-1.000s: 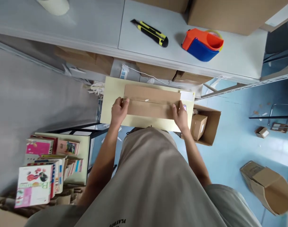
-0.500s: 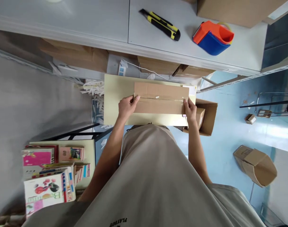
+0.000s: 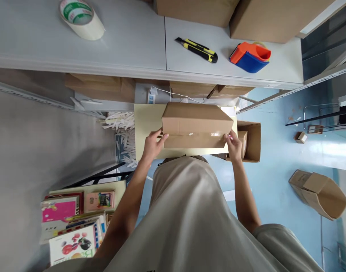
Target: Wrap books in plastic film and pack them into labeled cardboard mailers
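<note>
A long brown cardboard box [image 3: 195, 126] is tilted over a pale yellow board [image 3: 144, 132], so that its far side and its near, taped side both show. Clear tape shines along the near side, with a small white mark on it. My left hand [image 3: 153, 144] grips the box's left end, thumb on the near face and fingers behind the end. At the opposite end, my right hand [image 3: 233, 145] pinches the near corner between thumb and fingers.
On the grey shelf lie a tape roll [image 3: 89, 26], a yellow-black utility knife [image 3: 199, 50] and an orange-blue tape dispenser [image 3: 250, 57]. An open carton [image 3: 254, 141] stands right of the board. Books [image 3: 73, 241] are stacked at lower left; another open carton [image 3: 318, 192] is on the blue floor.
Both hands have tipped the box, so its far side now shows besides the taped face. My view has shifted, bringing the tape roll fully into sight.
</note>
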